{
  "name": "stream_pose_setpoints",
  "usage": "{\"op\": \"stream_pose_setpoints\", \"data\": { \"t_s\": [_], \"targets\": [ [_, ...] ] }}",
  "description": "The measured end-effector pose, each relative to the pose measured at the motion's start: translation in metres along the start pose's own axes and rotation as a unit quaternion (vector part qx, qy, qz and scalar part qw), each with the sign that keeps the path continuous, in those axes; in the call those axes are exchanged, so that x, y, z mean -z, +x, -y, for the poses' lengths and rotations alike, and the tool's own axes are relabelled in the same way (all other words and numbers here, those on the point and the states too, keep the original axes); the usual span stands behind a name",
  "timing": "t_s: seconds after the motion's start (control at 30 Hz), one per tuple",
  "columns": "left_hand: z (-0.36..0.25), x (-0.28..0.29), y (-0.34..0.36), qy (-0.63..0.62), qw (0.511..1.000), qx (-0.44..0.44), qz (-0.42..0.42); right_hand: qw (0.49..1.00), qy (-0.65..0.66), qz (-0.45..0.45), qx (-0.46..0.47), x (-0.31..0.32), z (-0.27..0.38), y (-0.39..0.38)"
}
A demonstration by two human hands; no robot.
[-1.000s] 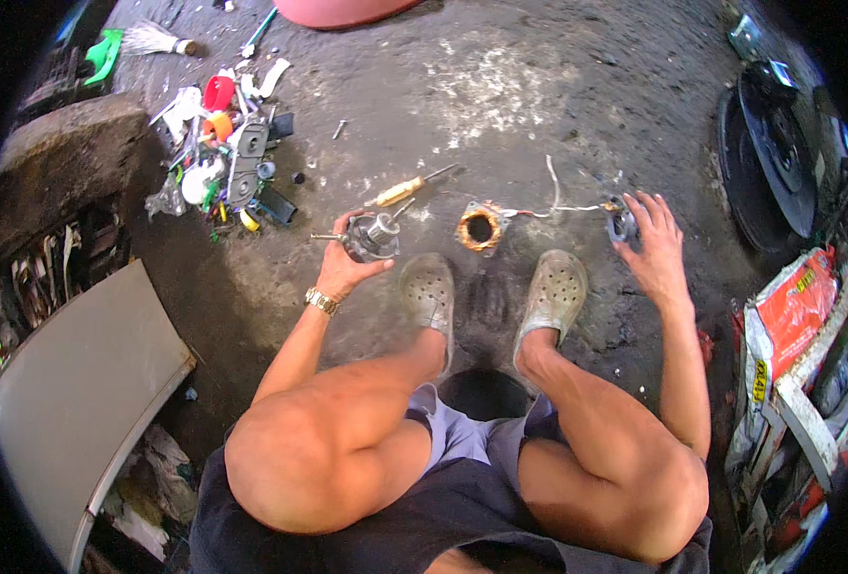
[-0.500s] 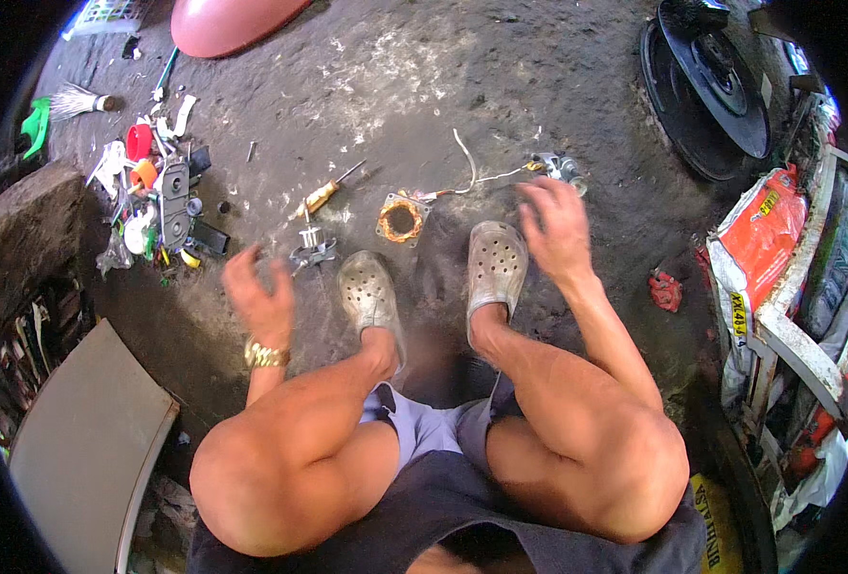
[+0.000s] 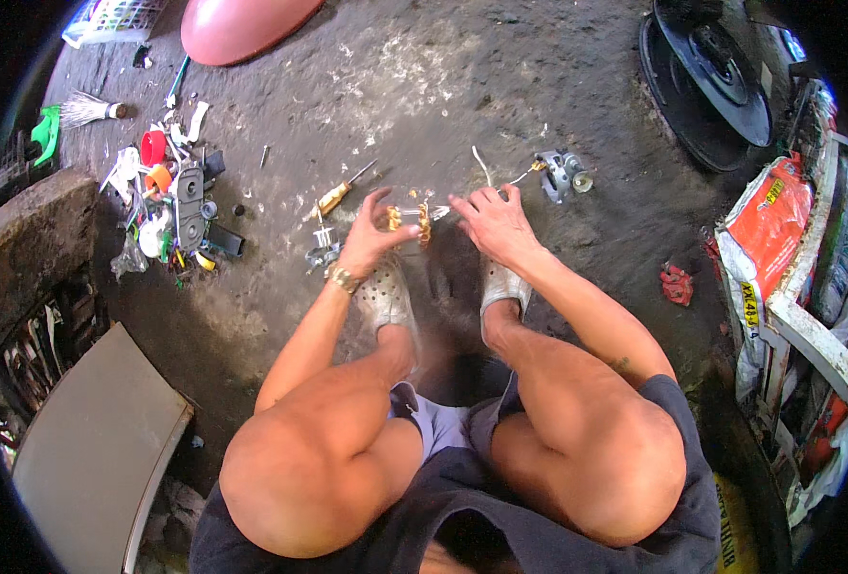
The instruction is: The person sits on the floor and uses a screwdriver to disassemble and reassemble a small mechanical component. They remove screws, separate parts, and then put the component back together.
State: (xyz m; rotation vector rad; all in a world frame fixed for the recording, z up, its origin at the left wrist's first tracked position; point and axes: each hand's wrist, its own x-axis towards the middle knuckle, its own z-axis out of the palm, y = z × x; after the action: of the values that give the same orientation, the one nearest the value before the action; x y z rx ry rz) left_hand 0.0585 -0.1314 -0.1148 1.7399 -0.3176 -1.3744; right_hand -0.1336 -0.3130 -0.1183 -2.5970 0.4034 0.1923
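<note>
My left hand (image 3: 371,239) grips a motor stator (image 3: 424,225) with orange-brown windings, raised on edge just beyond my shoes. Beside it my right hand (image 3: 496,228) has its fingers closed at the wires (image 3: 441,212) that lead from the stator; the exact pinch is partly hidden. A white wire (image 3: 481,165) emerges beyond that hand. Farther right lies a silvery metal motor part (image 3: 565,177). A screwdriver (image 3: 333,199) with a yellowish handle rests on the ground past my left hand. Next to my left wrist is a metal bracket with a shaft (image 3: 323,251).
Loose plastic parts and scraps (image 3: 170,201) are heaped at the left, below a brush (image 3: 89,110). A red basin (image 3: 242,29) stands far off, and black round discs (image 3: 706,86) lie far right. Sacks (image 3: 769,230) line the right side; a grey panel (image 3: 99,440) leans near left.
Both hands have moved inward. My left hand has picked up the stator from the ground and tipped it on edge; my right hand has come to its wires.
</note>
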Motion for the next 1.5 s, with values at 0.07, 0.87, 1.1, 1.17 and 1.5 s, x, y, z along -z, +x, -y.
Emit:
{"op": "stream_pose_setpoints", "data": {
  "t_s": [0.07,0.87,1.1,1.17,1.5],
  "targets": [
    [0.003,0.013,-0.015,-0.221,0.973,0.027,0.066,0.998,0.053,0.027,0.035,0.026,0.010,0.000],
    [-0.014,0.011,-0.043,-0.265,0.959,0.061,-0.086,0.960,0.239,-0.089,-0.116,0.084,-0.014,-0.011],
    [-0.014,-0.002,-0.035,0.294,0.939,-0.036,-0.172,0.968,0.093,-0.188,-0.136,0.079,-0.011,-0.011],
    [-0.006,-0.008,-0.030,0.349,0.922,-0.047,-0.164,0.965,0.085,-0.197,-0.152,0.083,-0.015,-0.020],
    [0.005,-0.025,-0.025,0.444,0.858,-0.215,-0.144,0.854,0.221,-0.100,-0.461,0.083,-0.102,-0.113]
  ]
}}
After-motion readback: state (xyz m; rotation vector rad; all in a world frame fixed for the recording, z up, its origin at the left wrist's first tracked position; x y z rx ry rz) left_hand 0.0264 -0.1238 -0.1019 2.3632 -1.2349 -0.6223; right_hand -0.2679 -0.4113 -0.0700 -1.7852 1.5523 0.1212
